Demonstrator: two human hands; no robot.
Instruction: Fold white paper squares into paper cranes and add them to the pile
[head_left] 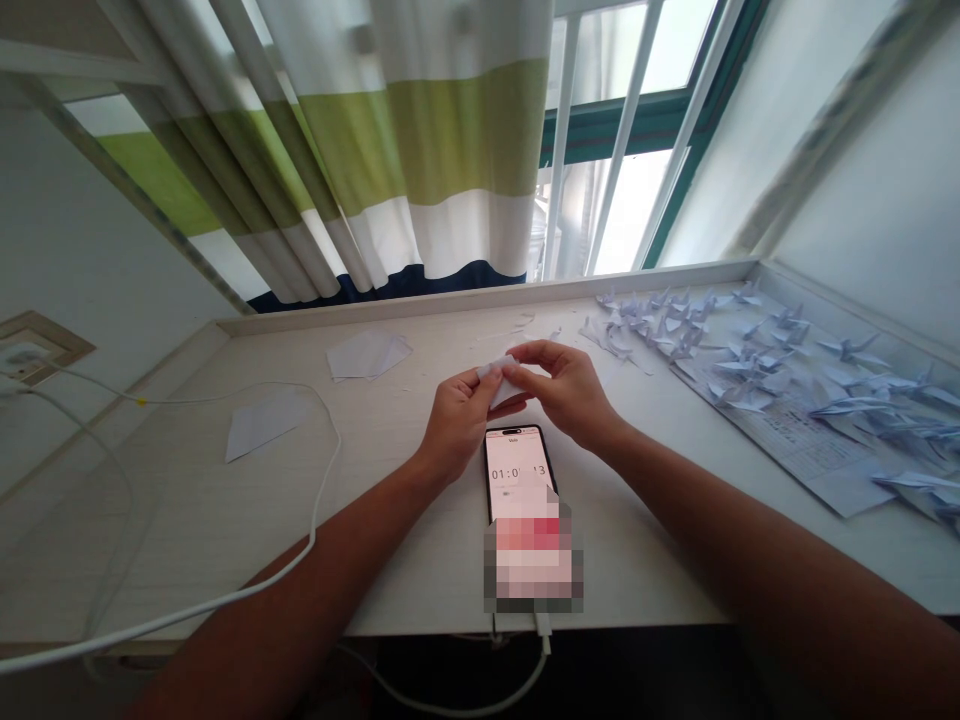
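Between my two hands is a small piece of folded white paper (498, 390), held above the desk just beyond the phone. My left hand (455, 425) pinches its left side, thumb on top. On the other side my right hand (564, 388) grips the paper with thumb and fingers. Part of the paper is hidden by the fingers, so its exact fold cannot be made out. Below the hands lies a phone (520, 470) with a timer on its screen, partly blurred, plugged into a white cable.
Many folded paper cranes (750, 365) lie at the right, some on a printed sheet (855, 490). Paper squares (367, 354) and another white sheet (262, 425) rest at the left. A white cable (330, 470) crosses over my left forearm. Paper scraps (517, 325) lie near the back ledge.
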